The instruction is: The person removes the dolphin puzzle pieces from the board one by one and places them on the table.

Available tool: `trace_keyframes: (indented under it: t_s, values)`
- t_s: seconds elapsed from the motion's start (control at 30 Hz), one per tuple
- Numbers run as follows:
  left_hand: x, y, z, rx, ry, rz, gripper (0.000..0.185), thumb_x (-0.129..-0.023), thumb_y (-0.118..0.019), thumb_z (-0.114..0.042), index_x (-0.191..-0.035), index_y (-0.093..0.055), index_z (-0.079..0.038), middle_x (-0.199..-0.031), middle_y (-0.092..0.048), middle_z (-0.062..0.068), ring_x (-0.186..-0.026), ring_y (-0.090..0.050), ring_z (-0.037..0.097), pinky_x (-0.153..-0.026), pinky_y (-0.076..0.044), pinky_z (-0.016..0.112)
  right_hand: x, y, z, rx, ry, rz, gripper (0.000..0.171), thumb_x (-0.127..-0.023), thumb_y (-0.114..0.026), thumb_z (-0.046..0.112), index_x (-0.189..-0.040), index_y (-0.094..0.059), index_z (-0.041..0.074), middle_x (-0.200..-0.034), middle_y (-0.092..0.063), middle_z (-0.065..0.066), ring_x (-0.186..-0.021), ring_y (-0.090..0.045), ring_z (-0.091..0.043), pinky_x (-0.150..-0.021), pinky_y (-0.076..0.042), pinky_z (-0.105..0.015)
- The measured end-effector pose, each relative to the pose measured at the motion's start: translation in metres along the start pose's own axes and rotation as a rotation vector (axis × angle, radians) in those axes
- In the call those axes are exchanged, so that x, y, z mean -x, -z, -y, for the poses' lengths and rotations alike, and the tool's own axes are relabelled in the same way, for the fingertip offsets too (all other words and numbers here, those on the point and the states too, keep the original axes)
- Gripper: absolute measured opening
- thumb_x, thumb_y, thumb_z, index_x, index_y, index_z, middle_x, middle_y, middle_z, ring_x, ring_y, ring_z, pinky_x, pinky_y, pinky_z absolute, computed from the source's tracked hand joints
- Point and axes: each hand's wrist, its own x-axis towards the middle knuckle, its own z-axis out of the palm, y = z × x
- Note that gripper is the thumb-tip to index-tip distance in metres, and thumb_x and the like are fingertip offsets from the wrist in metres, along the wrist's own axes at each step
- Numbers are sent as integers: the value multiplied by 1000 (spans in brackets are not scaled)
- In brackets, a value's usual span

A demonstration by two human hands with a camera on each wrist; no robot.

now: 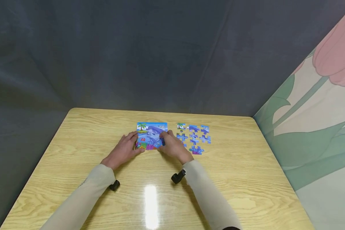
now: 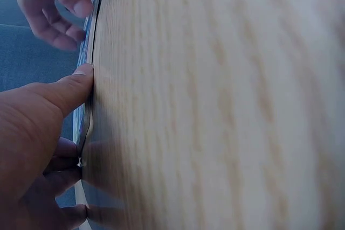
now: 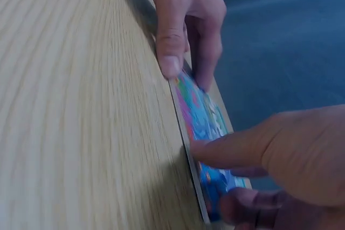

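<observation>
A colourful dolphin puzzle board (image 1: 151, 131) lies flat on the wooden table (image 1: 74, 150). My left hand (image 1: 134, 144) holds its left lower edge. In the left wrist view the left hand (image 2: 81, 122) has its thumb against the board's rim (image 2: 89, 87) and its fingers curled onto the face. My right hand (image 1: 164, 140) grips the board's right lower part. The right wrist view shows the right hand (image 3: 213, 179) with its thumb at the edge of the board (image 3: 200, 112) and its fingers curled over the picture. Loose puzzle pieces (image 1: 194, 137) lie just right of the board.
A dark grey cloth backdrop (image 1: 149, 54) hangs behind the table. On the right stands a wall with a pink and green flower painting (image 1: 319, 121). Bare tabletop stretches left of the board and toward me, with a bright light glare (image 1: 151, 204) near the front.
</observation>
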Motion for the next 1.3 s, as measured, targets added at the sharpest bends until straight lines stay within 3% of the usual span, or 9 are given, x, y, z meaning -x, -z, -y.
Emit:
trace_keyframes:
  t_s: [0.17, 0.37, 0.57, 0.67, 0.8, 0.97, 1.17, 1.3]
  values:
    - [0, -1, 0, 5, 4, -6, 85, -94, -63, -48, -152, -31, 4, -163, -25, 16, -152, -25, 35, -125, -14, 61, -8, 0, 11, 34, -99, 23, 56, -85, -78, 31, -131, -52, 14, -127, -46, -12, -85, -59, -26, -75, -53, -41]
    - [0, -1, 1, 3, -3, -10, 85, -94, -62, -50, -152, -31, 4, -163, -26, 17, -152, -26, 34, -124, -15, 62, -14, 7, 17, 82, -145, 84, 61, -83, -80, 36, -133, -52, 15, -142, -45, -15, -108, -61, -32, -93, -54, -52]
    - [0, -2, 2, -7, -2, -4, 85, -95, -62, -50, -153, -30, 4, -163, -24, 17, -152, -24, 35, -124, -15, 62, -16, 10, 19, 78, -171, 113, 81, -83, -80, 37, -149, -40, 15, -161, -28, -17, -132, -51, -38, -108, -46, -57]
    - [-1, -2, 2, -5, -2, -6, 85, -94, -62, -50, -153, -30, 4, -163, -25, 18, -152, -24, 35, -123, -14, 63, -15, 8, 20, 111, -169, 86, 79, -82, -81, 37, -147, -43, 14, -156, -33, -18, -121, -58, -36, -102, -50, -54]
    - [-1, -3, 3, -6, 1, -6, 86, -94, -63, -49, -153, -30, 4, -163, -25, 17, -152, -24, 35, -123, -15, 63, -14, 4, 21, 165, -147, 34, 65, -80, -83, 37, -133, -53, 13, -134, -46, -14, -95, -61, -25, -86, -57, -45]
    - [-1, -3, 4, -10, 4, 8, 86, -95, -61, -51, -153, -29, 4, -164, -24, 17, -153, -23, 34, -123, -14, 63, -13, 0, 19, 179, -89, -16, 56, -85, -79, 31, -132, -53, 15, -119, -56, -7, -88, -58, -20, -78, -55, -40]
    - [-1, -2, 3, 1, 7, 15, 85, -95, -60, -51, -153, -30, 3, -164, -24, 15, -153, -23, 34, -124, -13, 62, -7, 4, 12, 50, 57, -107, 25, -98, -62, 18, -122, -62, 13, -99, -69, -1, -76, -61, -14, -67, -52, -31]
    - [-2, -2, 3, -2, 4, 12, 85, -95, -60, -51, -153, -31, 3, -164, -24, 15, -153, -22, 33, -124, -14, 62, 1, 12, 6, -63, 107, -130, 21, -100, -59, 17, -120, -63, 13, -98, -70, -1, -69, -63, -10, -65, -52, -28]
